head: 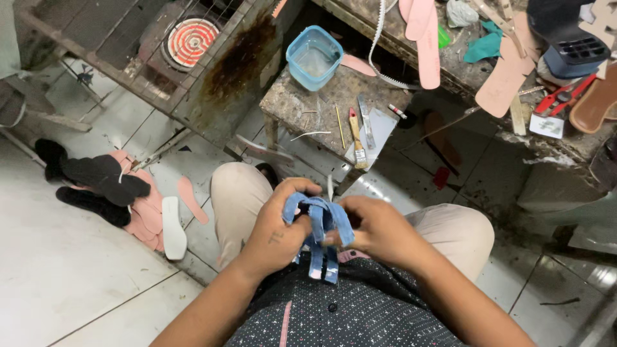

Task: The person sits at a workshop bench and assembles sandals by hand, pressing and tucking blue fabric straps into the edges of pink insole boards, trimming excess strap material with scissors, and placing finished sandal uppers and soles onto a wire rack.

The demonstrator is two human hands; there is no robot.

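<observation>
Both hands are up over the lap here, working a bundle of blue denim straps (319, 228). The left hand (277, 232) is curled shut around the looped top of them, and the right hand (379, 231) pinches the same bundle from the other side, with loose strap ends hanging down toward the dotted dark shirt.

The room's a pretty grubby workshop. The floor is white tile (58, 257), stained and dusty toward the right. Right in front of the knees sits a small, crusty low stool-table (308, 103) with a blue plastic tub (314, 56), a paintbrush (357, 138) and a flat metal blade just beside the brush. Behind it a cluttered workbench (463, 71) holds pink insole cutouts (424, 35) and red-handled scissors (565, 95). On the left there's a rusty metal cage with a round red-ringed heater coil (193, 41) inside, and a pile of black and pink sole pieces (116, 193) on the floor.
</observation>
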